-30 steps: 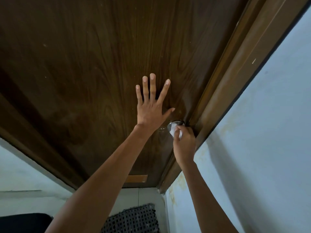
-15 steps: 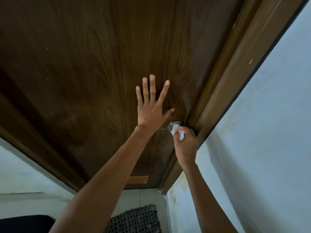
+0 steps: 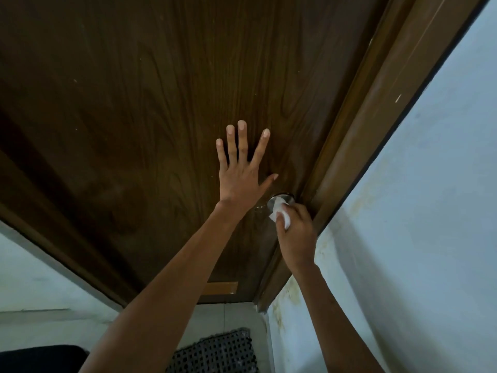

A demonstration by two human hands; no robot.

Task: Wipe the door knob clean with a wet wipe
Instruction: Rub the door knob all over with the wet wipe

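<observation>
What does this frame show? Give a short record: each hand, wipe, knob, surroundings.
left hand: flat, fingers spread, pressed on the door
right hand: grips the wet wipe, holding it against the door knob
door knob: metal, near the door frame, partly covered by the wipe
floor: dark mesh mat below

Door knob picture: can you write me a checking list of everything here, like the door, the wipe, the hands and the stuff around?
Surface: dark brown wooden door, a tan rectangular patch near its bottom.
Job's things: shiny round silver door knob, partly covered by a crumpled white wet wipe.
Clutter: nothing seen.
Hands: left hand flat on the door, fingers spread; right hand grips the wipe against the knob.
Cables: nothing seen.
Surroundings: brown wooden door frame, pale blue wall with yellowish stains, dark woven floor mat.
</observation>
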